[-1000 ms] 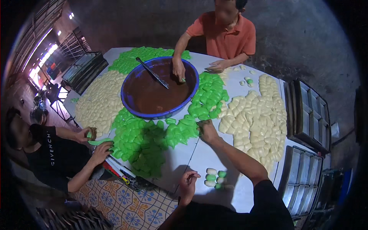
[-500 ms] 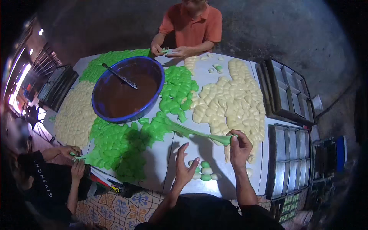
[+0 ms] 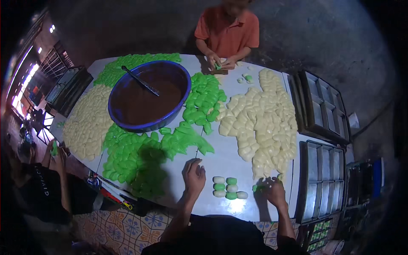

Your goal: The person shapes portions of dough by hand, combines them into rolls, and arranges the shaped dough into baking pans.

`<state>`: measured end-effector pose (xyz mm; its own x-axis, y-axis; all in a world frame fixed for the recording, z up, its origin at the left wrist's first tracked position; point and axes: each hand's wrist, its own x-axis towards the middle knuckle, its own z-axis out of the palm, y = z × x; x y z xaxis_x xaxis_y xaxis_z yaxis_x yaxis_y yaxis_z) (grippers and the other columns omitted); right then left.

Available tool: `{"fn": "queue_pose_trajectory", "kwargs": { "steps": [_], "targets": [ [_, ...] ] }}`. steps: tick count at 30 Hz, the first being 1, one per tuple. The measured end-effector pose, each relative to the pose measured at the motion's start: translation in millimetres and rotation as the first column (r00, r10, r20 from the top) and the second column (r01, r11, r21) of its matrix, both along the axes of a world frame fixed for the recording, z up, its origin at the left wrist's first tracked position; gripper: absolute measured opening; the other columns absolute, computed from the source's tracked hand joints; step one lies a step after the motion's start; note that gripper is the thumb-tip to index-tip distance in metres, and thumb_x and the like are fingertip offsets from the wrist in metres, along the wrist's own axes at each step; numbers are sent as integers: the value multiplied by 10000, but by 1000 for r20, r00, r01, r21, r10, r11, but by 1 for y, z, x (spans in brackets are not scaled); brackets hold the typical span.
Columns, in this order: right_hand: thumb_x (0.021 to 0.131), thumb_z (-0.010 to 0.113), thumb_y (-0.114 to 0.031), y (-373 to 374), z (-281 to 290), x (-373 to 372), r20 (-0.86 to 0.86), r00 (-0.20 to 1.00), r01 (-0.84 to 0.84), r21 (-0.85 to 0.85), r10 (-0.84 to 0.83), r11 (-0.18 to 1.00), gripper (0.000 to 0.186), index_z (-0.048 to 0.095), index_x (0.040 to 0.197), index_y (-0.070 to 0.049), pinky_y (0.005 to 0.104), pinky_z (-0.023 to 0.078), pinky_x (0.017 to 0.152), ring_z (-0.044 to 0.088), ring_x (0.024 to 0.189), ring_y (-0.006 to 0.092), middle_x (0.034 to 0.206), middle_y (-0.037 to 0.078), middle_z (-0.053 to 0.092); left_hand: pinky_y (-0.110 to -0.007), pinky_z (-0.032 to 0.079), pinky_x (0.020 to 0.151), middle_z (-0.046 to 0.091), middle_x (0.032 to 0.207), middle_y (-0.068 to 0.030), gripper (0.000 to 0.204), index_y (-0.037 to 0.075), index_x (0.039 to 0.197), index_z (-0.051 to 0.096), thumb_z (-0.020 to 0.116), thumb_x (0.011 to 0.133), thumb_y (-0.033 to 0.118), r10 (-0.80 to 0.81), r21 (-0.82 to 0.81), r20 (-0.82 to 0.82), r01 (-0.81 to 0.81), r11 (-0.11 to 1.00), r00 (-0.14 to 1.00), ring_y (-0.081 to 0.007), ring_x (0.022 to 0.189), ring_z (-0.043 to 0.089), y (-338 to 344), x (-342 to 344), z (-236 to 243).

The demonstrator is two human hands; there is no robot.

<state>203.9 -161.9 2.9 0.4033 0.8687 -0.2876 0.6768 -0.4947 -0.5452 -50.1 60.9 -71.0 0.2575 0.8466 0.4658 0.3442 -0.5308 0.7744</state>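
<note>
My left hand (image 3: 194,176) rests at the white table (image 3: 193,206), fingers loosely curled but apart, holding nothing visible. To its right sits a group of several white and green dough pieces (image 3: 231,188) in short rows. My right hand (image 3: 273,189) is closed on a small green dough piece (image 3: 257,187), just at the lower end of the cream dough spread (image 3: 274,140). Its fingertips partly hide what they touch. A torn tongue of the green dough pile (image 3: 178,140) lies above my left hand.
A blue basin (image 3: 148,95) of brown liquid holds a long utensil (image 3: 138,80). Divided metal pans (image 3: 321,178) line the right side, stacked pans (image 3: 68,89) the left. A person in an orange shirt (image 3: 225,29) works green dough opposite; another in black (image 3: 46,187) handles dough at left.
The long green strip that my right hand stretched no longer spans from the pile. That hand has moved lower with a small green piece. My left hand has moved left and its fingers have relaxed.
</note>
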Motion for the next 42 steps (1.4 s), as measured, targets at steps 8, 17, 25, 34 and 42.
{"fn": "queue_pose_trajectory", "kwargs": {
  "steps": [8,17,25,34,42],
  "targets": [
    [714,744,-124,207,-33,-27,7,799,-517,517,601,682,684,461,1332,-54,389,389,1006,481,1180,337,1297,169,496,-468,395,881,506,1046,-187,396,9,1109,579,714,756,125,65,147,-414,-4,989,908,-349,1011,481,49,32,-1],
    [698,751,-121,282,-89,-50,-55,790,-506,503,610,701,586,504,1223,-32,391,473,843,570,992,374,1145,201,571,-449,429,797,530,962,-175,193,-10,931,508,550,760,-87,21,-45,-34,-23,999,999,-370,929,523,65,23,-19],
    [668,618,32,126,-33,-19,-424,870,27,547,250,836,160,609,827,15,288,465,647,582,708,144,749,61,613,-461,359,899,510,1141,-164,214,24,950,529,549,747,-39,-147,85,-343,186,979,928,-343,1076,467,48,21,-10],
    [885,621,-381,107,-24,21,-520,802,-135,320,293,938,444,622,1013,44,317,498,810,620,886,250,955,132,627,-490,325,993,486,1234,-208,498,26,1220,517,658,791,237,-206,88,-315,244,966,926,-388,1179,417,30,21,14],
    [748,735,-313,225,-9,-75,143,826,-549,422,545,721,626,530,1281,-57,425,386,1004,436,1218,366,1287,220,482,-480,302,1031,513,1269,-155,513,41,1283,513,542,773,-5,120,152,-286,-78,985,951,-357,1255,405,29,-14,-5]
  ]
}}
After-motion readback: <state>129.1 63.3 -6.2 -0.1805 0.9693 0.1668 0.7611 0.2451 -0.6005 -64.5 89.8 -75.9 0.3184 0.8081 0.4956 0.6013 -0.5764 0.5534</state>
